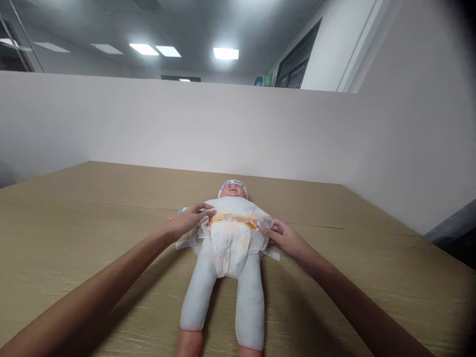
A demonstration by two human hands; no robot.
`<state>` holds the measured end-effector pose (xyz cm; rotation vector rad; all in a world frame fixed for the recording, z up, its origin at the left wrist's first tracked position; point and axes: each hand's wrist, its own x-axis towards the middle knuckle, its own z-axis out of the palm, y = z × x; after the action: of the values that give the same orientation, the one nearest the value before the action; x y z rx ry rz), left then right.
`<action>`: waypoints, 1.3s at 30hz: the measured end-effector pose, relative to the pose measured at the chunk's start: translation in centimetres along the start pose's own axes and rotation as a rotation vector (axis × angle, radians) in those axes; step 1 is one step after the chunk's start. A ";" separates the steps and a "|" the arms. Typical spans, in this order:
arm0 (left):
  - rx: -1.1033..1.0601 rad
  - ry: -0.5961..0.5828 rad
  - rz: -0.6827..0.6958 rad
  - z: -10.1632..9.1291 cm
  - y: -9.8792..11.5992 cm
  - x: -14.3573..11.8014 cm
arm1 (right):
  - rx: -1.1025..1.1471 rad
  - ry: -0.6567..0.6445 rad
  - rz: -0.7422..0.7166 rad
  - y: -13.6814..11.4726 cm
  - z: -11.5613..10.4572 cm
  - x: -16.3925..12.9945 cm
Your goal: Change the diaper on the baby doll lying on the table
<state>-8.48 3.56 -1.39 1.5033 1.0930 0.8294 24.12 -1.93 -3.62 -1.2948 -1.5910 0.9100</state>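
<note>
A baby doll (251,307) in a white cloth suit lies on its back, head away from me, legs toward me. It wears a headband (233,185) with blue lettering. A white disposable diaper (228,243) with an orange printed waistband covers its hips, its front panel drawn up over the belly. My left hand (191,220) grips the diaper's waist edge at the left, fingers bent with the thumb opposite. At the right, my right hand (284,238) pinches the frilled side of the diaper. Pale side tabs stick out loose on both sides, near the doll's hips.
The doll rests on a wide wooden table (92,198). Behind the table stands a low white partition (178,124), and a white wall (409,124) rises at the right. Beside the table's right edge is a dark grey object (457,228), partly out of view.
</note>
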 end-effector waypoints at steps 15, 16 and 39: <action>0.858 0.010 0.666 8.6 3.4 0.1 | -0.705 0.119 0.017 3.5 -1.4 -4.5; 0.849 0.010 0.647 8.6 3.1 0.1 | -0.674 0.127 0.057 3.5 -1.4 -4.5; 0.324 -0.325 0.477 4.5 2.9 -0.1 | -0.343 0.157 -0.501 -2.4 4.6 -1.6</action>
<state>-3.77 1.80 0.53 2.1364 0.6525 0.7071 19.08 -4.01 -3.30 -1.0775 -1.8765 0.2273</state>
